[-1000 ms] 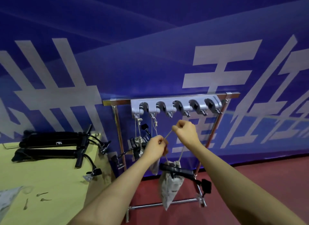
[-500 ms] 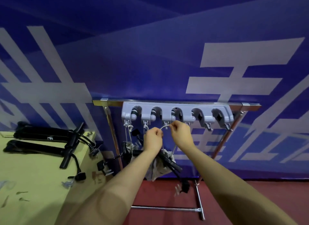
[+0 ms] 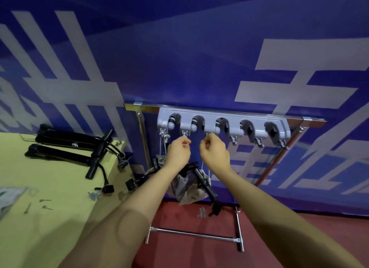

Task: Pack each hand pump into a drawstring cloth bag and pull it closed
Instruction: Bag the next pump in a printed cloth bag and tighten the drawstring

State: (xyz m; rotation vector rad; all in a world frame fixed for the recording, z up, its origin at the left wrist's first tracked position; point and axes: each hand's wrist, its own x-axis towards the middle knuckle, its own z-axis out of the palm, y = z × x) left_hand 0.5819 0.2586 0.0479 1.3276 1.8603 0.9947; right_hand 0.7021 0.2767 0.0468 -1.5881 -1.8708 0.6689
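Blue banner [image 3: 179,58] with large pale characters fills the background of the head view, above a red floor [image 3: 299,237]. Against it stands a metal rack [image 3: 219,237] whose top rail carries a grey holder strip [image 3: 223,126] with five arched slots and small hooks below them. Both hands are raised just under that strip: the left hand [image 3: 177,151] has its fingers curled at the second hook, and the right hand [image 3: 214,152] has its fingers curled at the third hook, each pinching a thin white drawstring [image 3: 202,167] that is hard to make out. Hanging below the wrists is a pale cloth bag [image 3: 189,190] with a black hand pump [image 3: 201,180] sticking out of its top at a slant. Another bag [image 3: 160,159] hangs from cords at the first hook, partly hidden by the left forearm. On the yellow-green bench [image 3: 50,188] to the left lie two more black pumps [image 3: 65,148] side by side, hoses trailing toward the bench edge.
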